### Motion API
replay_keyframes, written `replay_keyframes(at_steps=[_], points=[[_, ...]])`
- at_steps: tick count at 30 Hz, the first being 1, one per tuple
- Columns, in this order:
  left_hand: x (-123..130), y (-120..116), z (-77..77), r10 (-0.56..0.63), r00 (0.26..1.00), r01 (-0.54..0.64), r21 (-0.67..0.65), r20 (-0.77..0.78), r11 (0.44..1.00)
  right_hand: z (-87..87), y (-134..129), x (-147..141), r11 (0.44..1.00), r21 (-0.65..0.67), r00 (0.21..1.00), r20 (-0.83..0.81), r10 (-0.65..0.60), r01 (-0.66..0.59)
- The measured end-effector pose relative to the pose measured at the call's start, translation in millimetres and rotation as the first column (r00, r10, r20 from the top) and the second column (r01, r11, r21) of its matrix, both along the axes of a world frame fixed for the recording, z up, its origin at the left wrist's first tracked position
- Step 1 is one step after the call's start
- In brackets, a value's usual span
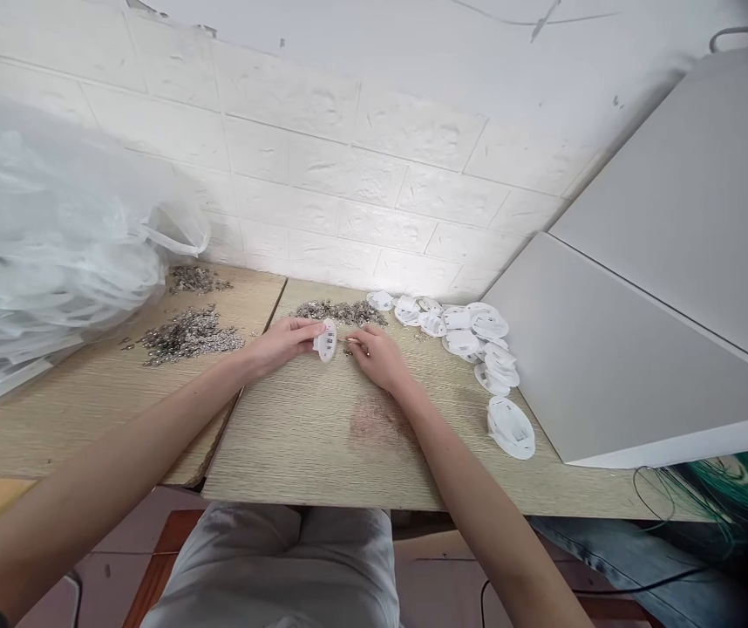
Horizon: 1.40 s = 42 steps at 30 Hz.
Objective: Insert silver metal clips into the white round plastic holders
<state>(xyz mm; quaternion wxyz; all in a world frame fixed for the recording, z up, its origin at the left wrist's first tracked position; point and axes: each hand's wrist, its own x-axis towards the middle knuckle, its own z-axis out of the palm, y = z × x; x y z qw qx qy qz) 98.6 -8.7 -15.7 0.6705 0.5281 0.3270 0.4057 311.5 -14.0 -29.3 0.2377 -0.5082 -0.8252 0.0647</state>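
Left hand [282, 342] pinches a small white oval plastic disc [326, 340] by its rim, looks light and stiff, while right hand [374, 353] nips a tiny metal clip [351, 343] off the wooden table [295, 445].

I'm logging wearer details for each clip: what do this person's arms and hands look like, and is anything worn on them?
Both forearms are bare, with no sleeves in view. The left hand and right hand wear no gloves. No watch, bracelet or ring can be made out; the fingers are too small to rule a ring out.
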Motion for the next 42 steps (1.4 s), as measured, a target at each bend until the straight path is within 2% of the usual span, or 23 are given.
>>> replay_keyframes(at_steps=[5,14,16,20,23,31,34,39,42], points=[[3,-2,1.8,0.053,0.998,-0.053,-0.016,0.027,0.998,0.1,-5,-8,0.998,0.066,0.997,-0.078,0.023,-0.018],[4,-4,0.2,0.072,0.997,-0.072,0.046,0.005,0.996,4.2,-15,-24,1.000,0.011,0.975,-0.222,-0.010,0.013],[5,-6,1.2,0.122,0.991,-0.116,0.093,-0.062,0.989,5.3,-16,-23,0.999,0.028,0.974,-0.226,0.022,-0.016],[5,-8,2.7,0.213,0.964,-0.165,0.269,-0.160,0.949,7.2,-20,-24,0.993,0.096,0.966,-0.245,0.084,-0.062],[4,-9,2.3,0.237,0.953,-0.155,0.369,-0.190,0.916,7.7,-21,-25,0.988,0.141,0.966,-0.240,0.097,-0.064],[5,-12,5.7,0.316,0.901,-0.117,0.535,-0.298,0.836,9.4,-24,-26,0.971,0.225,0.977,-0.173,0.123,-0.083],[5,-13,6.4,0.355,0.873,-0.071,0.633,-0.334,0.771,10.1,-25,-27,0.964,0.242,0.977,-0.147,0.152,-0.113],[1,-11,4.5,0.506,0.779,0.032,0.828,-0.372,0.559,9.5,-26,-28,0.957,0.256,0.975,-0.135,0.178,-0.139],[-1,-10,2.3,0.547,0.731,0.096,0.855,-0.409,0.510,9.7,-27,-29,0.952,0.263,0.973,-0.128,0.193,-0.154]])
